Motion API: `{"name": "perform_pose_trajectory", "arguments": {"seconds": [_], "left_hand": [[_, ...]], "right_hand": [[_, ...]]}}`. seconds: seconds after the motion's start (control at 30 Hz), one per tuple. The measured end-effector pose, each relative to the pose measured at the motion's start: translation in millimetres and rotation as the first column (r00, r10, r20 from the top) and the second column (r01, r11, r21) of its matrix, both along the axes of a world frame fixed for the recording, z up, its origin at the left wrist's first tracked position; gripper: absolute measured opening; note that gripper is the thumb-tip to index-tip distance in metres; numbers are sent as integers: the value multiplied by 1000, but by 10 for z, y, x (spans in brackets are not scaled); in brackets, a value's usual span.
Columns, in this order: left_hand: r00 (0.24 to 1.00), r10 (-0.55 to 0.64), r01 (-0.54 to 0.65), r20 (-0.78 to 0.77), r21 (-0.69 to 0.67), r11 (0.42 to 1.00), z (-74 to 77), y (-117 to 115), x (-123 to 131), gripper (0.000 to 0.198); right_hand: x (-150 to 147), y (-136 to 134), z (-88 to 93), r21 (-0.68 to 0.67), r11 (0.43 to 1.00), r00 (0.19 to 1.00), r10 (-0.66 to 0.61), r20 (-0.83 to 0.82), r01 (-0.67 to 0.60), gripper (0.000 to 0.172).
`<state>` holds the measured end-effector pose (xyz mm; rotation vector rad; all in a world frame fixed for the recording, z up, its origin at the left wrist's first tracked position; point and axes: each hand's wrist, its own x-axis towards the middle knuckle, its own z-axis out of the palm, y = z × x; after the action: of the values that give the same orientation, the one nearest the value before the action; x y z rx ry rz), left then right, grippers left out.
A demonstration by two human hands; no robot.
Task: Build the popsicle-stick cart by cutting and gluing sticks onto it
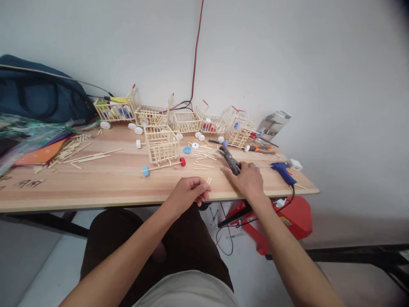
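Note:
My left hand (pixel 191 190) hovers at the table's front edge, thumb and fingers pinched on short wooden sticks (pixel 208 181) whose pale ends stick out. To its right, my right hand (pixel 249 180) is closed over the handle end of black pliers (pixel 228 159) lying on the table; part of the handles is hidden under the palm. Left of the pliers lie loose thin sticks (pixel 204 154). Beyond my left hand stands a small cart made of sticks (pixel 161 145). In front of it lies a stick axle (pixel 164 165) with a blue and a red cap as wheels.
More stick carts (pixel 187 122) line the wall. A blue glue gun (pixel 283 171), orange-handled pliers (pixel 261 149) and a box (pixel 275 125) are at the right. Cut sticks (pixel 75 151), an orange sheet (pixel 41 152) and a dark blue bag (pixel 44 91) occupy the left.

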<state>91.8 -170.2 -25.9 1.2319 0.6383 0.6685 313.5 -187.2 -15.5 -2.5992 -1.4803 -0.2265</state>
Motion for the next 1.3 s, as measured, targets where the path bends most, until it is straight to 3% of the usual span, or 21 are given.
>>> {"name": "perform_pose_trajectory", "arguments": {"seconds": [0.17,0.3,0.5,0.67,0.8,0.97,1.1,1.17,1.23,1.3], "left_hand": [[1000,9,-10,-10,-15,1000,27,-1,-7,35],[1000,25,-25,-1,-5,1000,23,2,-5,38],[995,72,-69,64,-49,996,-17,-8,13,43],[990,104,-98,95,-67,993,-27,-28,14,43],[987,118,-110,112,-74,991,-36,-34,12,41],[981,137,-125,139,-93,988,-59,-23,7,41],[977,161,-147,141,-100,984,-70,-18,2,39],[977,163,-150,135,-100,984,-79,-19,5,37],[978,159,-149,132,-88,985,-88,-27,17,35],[978,157,-152,134,-46,987,-87,-48,35,33]], "right_hand": [[106,121,-96,21,997,997,-78,-4,78,77],[184,168,-178,87,994,996,-62,-60,67,82],[236,130,-267,249,957,969,191,-160,-148,69],[227,56,-288,424,864,893,390,-226,-270,62],[277,27,-345,552,776,827,503,-249,-306,47],[301,-90,-396,409,768,775,601,-195,-493,52],[277,-436,-252,284,768,761,628,-164,-574,63],[285,-662,-97,280,768,761,629,-160,-576,55],[275,-859,73,323,811,807,560,-189,-487,41],[196,-973,209,371,877,886,404,-228,-304,42]]}}
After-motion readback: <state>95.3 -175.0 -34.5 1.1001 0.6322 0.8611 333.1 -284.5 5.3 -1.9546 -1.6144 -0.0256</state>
